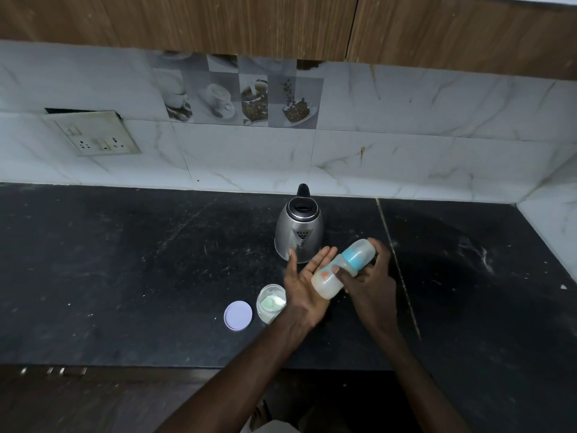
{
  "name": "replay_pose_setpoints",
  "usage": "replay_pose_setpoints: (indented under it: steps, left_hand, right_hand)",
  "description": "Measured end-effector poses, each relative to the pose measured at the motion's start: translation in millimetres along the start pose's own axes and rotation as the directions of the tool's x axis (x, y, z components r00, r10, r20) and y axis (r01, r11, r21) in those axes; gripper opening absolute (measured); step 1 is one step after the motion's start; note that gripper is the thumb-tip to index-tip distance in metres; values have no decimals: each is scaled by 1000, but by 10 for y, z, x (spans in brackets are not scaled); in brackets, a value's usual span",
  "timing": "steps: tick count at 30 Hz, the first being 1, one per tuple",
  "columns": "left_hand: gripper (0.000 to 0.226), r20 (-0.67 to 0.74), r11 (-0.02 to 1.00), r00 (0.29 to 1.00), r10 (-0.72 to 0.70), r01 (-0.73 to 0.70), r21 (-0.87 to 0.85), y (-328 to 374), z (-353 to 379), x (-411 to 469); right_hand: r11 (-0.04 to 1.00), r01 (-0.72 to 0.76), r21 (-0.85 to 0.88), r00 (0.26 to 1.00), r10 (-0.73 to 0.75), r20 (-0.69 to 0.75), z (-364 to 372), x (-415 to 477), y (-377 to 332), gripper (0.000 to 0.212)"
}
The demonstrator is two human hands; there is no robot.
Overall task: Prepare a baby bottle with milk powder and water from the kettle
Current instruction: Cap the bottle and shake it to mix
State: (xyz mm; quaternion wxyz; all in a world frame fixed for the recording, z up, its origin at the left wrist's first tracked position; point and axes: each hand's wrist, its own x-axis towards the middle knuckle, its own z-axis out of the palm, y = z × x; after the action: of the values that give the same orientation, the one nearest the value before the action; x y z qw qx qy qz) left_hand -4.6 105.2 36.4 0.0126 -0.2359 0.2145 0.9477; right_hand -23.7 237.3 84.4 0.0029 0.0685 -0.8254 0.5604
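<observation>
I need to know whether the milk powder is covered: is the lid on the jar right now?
No, the lilac lid lies flat on the counter just left of the jar, which stands open.

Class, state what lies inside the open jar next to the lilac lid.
White powder with a pale green scoop on it shows in the jar; the left hand covers its right edge, hiding that part.

A black, white-flecked stone countertop [125, 276] carries three things; a thin pale seam [396, 267] crosses it from back edge to front edge, right of the middle; a polished steel kettle [298, 235] stands near the back edge, left of the seam; a small clear jar [271, 303] holding white powder stands open nearer the front edge; a round lilac lid [238, 315] lies flat just left of it, apart.
</observation>
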Motion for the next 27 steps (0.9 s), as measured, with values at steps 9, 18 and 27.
replay_pose_setpoints:
  steps: [9,18,27]
  left_hand:
    - [87,-31,999,999,24,-23,39,18,24,4]
    - [86,9,998,999,-34,35,-61,24,55,-1]
    - [85,-70,999,997,17,-14,53,42,-20,27]
  right_hand:
    - [987,11,160,986,16,-166,-104,105,-235,75]
    - [999,41,3,998,-41,48,23,18,-20,86]
    - [984,55,168,966,-10,-257,-118,162,-236,85]
